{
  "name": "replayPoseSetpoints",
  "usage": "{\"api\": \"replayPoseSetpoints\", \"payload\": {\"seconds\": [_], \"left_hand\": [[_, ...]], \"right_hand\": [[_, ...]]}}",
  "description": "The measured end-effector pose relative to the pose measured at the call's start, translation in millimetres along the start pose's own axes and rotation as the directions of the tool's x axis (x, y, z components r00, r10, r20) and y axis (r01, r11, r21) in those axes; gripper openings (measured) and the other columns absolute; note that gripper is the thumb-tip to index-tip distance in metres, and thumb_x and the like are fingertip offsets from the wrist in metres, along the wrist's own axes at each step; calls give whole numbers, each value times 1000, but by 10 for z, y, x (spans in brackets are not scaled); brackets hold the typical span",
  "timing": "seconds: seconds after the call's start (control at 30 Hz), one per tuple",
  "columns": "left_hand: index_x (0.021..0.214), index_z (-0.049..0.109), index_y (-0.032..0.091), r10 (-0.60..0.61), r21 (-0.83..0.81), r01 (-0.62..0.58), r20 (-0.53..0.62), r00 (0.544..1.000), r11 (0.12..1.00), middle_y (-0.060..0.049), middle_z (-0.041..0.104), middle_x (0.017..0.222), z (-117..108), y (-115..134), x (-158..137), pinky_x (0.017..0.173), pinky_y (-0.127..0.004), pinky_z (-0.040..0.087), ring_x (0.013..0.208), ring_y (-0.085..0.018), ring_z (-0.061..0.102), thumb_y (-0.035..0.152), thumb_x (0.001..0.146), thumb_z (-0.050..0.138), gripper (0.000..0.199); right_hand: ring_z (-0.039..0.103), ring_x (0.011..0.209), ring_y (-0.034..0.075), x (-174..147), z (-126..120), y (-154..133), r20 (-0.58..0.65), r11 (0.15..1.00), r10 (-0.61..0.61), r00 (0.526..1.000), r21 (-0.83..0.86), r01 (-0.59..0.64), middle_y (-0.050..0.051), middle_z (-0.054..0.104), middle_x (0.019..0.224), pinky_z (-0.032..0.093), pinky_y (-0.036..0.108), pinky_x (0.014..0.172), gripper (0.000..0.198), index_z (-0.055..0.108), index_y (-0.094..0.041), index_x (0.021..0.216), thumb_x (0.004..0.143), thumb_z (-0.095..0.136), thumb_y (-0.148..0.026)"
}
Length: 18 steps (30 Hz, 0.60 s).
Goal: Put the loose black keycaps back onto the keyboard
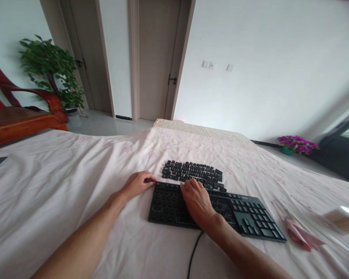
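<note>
A black computer keyboard point(232, 211) lies on the pink bed sheet. Its left part is bare of keycaps, showing the round switch seats, while a top row and the right-hand keys are still fitted. My left hand point(139, 183) is closed at the keyboard's upper left corner, fingertips and thumb pinching the edge. Over the keyboard's middle, my right hand point(196, 199) is curled with its fingers together near the top row. What its fingertips hold, if anything, is hidden. Loose black keycaps point(193, 170) lie in rough rows just beyond the keyboard.
A black cable point(194, 252) runs from the keyboard toward me. To the right lie a pink cloth or packet point(302, 234) and a clear container of thin sticks point(344, 219). A wooden chair point(49, 102), a plant point(50, 69) and purple flowers point(298, 143) stand around.
</note>
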State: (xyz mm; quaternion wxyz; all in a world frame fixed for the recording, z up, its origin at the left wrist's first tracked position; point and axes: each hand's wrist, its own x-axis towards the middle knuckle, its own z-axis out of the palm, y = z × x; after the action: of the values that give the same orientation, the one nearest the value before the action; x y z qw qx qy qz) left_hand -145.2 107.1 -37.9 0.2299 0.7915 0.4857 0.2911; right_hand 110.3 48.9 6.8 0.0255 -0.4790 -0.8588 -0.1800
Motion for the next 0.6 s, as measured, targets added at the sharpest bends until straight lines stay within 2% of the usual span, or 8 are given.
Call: {"api": "replayPoseSetpoints", "payload": {"seconds": [0.23,0.37,0.5,0.6], "left_hand": [[87,72,22,17,-2,-17,-4,1000,1000,1,69,86,-4,8,-10,71,-20,44,77,-14,62,26,78,58,17],[87,72,23,26,-1,-26,-11,1000,1000,1,69,87,-2,23,-13,72,-21,44,79,-14,62,26,78,58,17],[88,72,23,14,-11,-15,-9,1000,1000,0,70,91,7,19,-6,75,-21,44,85,-15,63,28,79,56,19],[88,72,23,6,-17,-7,-11,1000,1000,0,71,90,5,19,-3,75,-21,44,84,-15,63,28,79,56,19]], "right_hand": [[47,92,25,-72,-35,-109,6,998,-11,1000,-60,12,11,60,99,38,37,75,21,63,-14,101,84,52,-8],[49,93,24,-68,-78,-66,13,1000,13,1000,6,-13,10,61,99,38,36,78,27,64,-15,105,83,51,-6],[52,91,19,64,-60,287,38,971,62,997,231,-69,3,64,93,37,29,75,30,70,-28,96,86,48,-10],[53,94,18,280,45,658,37,916,237,971,324,-236,2,67,97,37,26,78,33,72,-30,102,89,45,-17]]}}
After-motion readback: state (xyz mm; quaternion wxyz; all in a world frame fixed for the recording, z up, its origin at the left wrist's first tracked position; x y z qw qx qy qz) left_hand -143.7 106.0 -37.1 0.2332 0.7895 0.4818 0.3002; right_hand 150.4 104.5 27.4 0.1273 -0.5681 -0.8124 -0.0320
